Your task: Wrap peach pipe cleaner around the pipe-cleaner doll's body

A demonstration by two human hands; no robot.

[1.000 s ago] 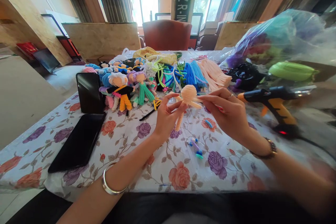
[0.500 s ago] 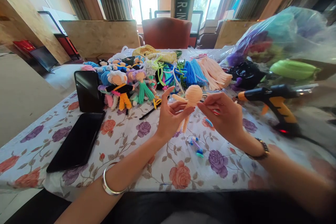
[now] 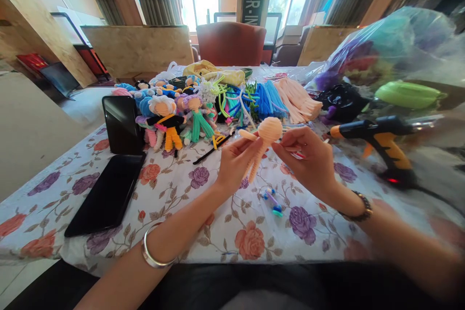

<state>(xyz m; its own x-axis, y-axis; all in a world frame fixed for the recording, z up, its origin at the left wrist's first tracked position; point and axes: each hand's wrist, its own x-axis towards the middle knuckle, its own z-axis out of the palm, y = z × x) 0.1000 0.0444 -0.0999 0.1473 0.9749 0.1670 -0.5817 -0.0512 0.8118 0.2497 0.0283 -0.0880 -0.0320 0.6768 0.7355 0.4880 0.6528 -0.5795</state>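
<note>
A peach pipe-cleaner doll [image 3: 270, 130] with a round head, an arm sticking out to the left and two legs hangs tilted above the table. My left hand [image 3: 238, 161] pinches its body just under the head. At the doll's other side, my right hand [image 3: 307, 155] has thumb and fingertips closed on its right arm, which the fingers mostly hide. Below lie small blue, purple and teal pipe-cleaner scraps [image 3: 274, 203] on the flowered tablecloth [image 3: 225, 232].
Finished dolls [image 3: 167, 121] crowd the back left beside two black phones [image 3: 105, 198]. Bundles of blue [image 3: 271, 99] and peach pipe cleaners [image 3: 298, 100] lie behind my hands. A black and orange glue gun [image 3: 388, 143] stands at the right, near a clear plastic bag [image 3: 392, 48].
The doll has tilted, its legs swinging left and its head shifting slightly right. My left fingers, raised before, have folded down around its body. My right hand has barely moved.
</note>
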